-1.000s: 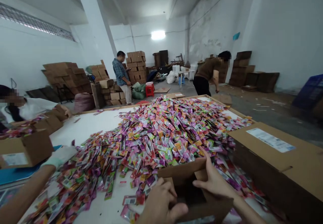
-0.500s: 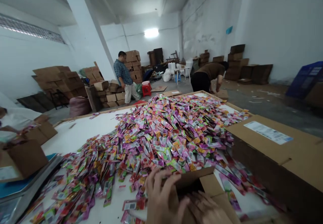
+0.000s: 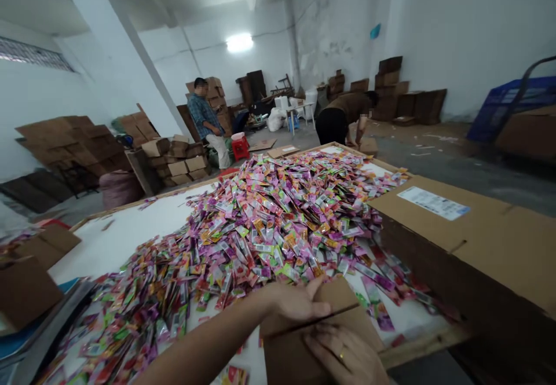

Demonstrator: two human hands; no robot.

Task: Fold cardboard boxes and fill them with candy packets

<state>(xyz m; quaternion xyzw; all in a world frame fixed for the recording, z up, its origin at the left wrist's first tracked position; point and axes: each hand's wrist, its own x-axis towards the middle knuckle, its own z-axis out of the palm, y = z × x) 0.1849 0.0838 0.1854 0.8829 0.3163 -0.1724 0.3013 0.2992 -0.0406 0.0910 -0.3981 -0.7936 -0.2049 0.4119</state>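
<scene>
A small cardboard box point(image 3: 284, 357) stands at the near edge of the table, its top flaps folded down with a dark seam between them. My left hand point(image 3: 299, 303) lies on the far flap, fingers apart, its forearm crossing from the lower left. On the near flap rests my right hand point(image 3: 343, 350), a ring on one finger, its fingers flat against the cardboard. Beyond the box spreads a large heap of small colourful packets point(image 3: 278, 217). Whatever is inside the box is hidden.
A large labelled carton point(image 3: 478, 228) stands at the right. Open cartons point(image 3: 28, 292) are at the left. A person in a checked shirt point(image 3: 204, 116) stands behind the table; another person point(image 3: 347, 116) bends down at the back. A wooden rim point(image 3: 428, 344) borders the white tabletop.
The box's flaps were standing open and now lie folded down. My left hand has moved from the box's left side onto the far flap. The view has shifted to the right.
</scene>
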